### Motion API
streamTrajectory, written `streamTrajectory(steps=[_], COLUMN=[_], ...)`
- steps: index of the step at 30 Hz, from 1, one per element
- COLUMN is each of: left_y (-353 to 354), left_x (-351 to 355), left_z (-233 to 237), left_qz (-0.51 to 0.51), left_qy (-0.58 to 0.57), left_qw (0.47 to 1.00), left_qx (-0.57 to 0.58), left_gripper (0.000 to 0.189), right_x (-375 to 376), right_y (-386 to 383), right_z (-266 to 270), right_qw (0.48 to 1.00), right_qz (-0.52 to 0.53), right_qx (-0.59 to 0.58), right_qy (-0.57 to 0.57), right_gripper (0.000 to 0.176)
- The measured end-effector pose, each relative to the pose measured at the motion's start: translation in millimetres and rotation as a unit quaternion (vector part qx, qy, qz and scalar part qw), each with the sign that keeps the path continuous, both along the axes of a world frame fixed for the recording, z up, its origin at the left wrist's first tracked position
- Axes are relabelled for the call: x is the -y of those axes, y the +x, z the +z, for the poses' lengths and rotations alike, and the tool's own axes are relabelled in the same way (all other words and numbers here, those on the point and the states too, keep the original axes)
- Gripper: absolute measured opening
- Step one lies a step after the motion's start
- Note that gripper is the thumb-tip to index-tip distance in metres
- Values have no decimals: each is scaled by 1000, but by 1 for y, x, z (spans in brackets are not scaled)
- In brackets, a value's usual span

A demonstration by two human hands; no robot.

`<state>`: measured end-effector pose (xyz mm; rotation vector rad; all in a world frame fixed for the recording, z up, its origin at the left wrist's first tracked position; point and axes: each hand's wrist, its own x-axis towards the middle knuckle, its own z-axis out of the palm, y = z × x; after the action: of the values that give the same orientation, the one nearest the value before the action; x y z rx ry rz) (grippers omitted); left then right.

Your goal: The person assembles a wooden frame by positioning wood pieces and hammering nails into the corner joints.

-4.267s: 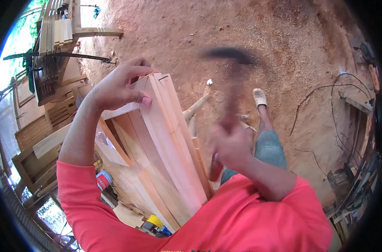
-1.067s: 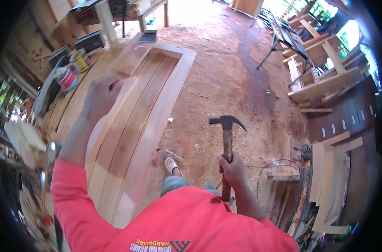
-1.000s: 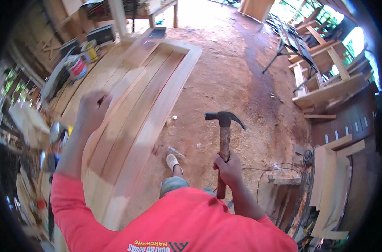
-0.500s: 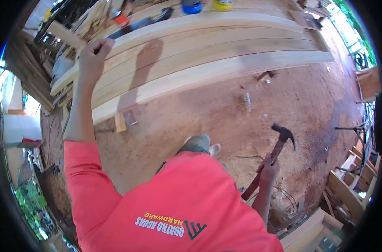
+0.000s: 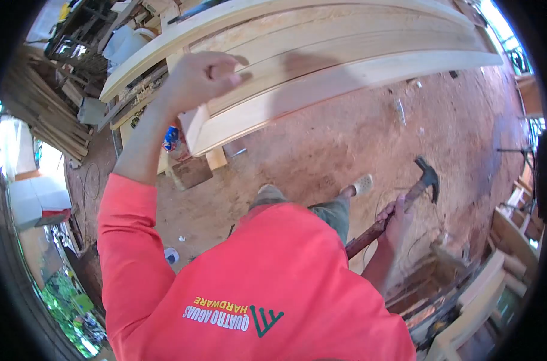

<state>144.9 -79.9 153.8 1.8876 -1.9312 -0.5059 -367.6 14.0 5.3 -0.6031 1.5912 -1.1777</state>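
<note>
While the right hand hangs low at the person's side, fingers wrapped around the wooden handle of a claw hammer, the left hand is raised with fingers curled, resting at the near end of a long pale wooden frame above the sawdust floor.

A woodworking shed: a reddish dirt floor strewn with sawdust, rough planks stacked along the left edge, unfinished timber frames crowded at right. Daylight enters at the top right corner and the left side, where green foliage shows outside.
</note>
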Motion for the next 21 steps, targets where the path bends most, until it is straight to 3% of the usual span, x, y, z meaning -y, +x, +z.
streamTrajectory(steps=[5,8,11,17,20,21], left_y=[42,48,51,34,38,38], left_x=[-23,-28,-24,-31,-24,-23], left_z=[-70,-67,-91,-58,-82,-80], left_qz=[-214,-257,-285,-251,-345,-364], left_qy=[13,13,-61,129,-18,-6], left_qw=[974,963,952,958,937,928], left_qx=[66,86,89,55,59,77], left_gripper=[75,74,73,71,63,58], right_x=[-89,-124,-151,-209,-228,-233], right_y=[80,113,141,213,261,279], right_z=[48,65,67,15,-6,-4], right_qw=[999,995,993,997,997,994], right_qz=[-37,-89,-110,-66,-28,-24], right_qx=[-28,-38,-7,29,69,96], right_qy=[25,-23,-42,-9,24,44], right_gripper=[28,27,26,25,27,29])
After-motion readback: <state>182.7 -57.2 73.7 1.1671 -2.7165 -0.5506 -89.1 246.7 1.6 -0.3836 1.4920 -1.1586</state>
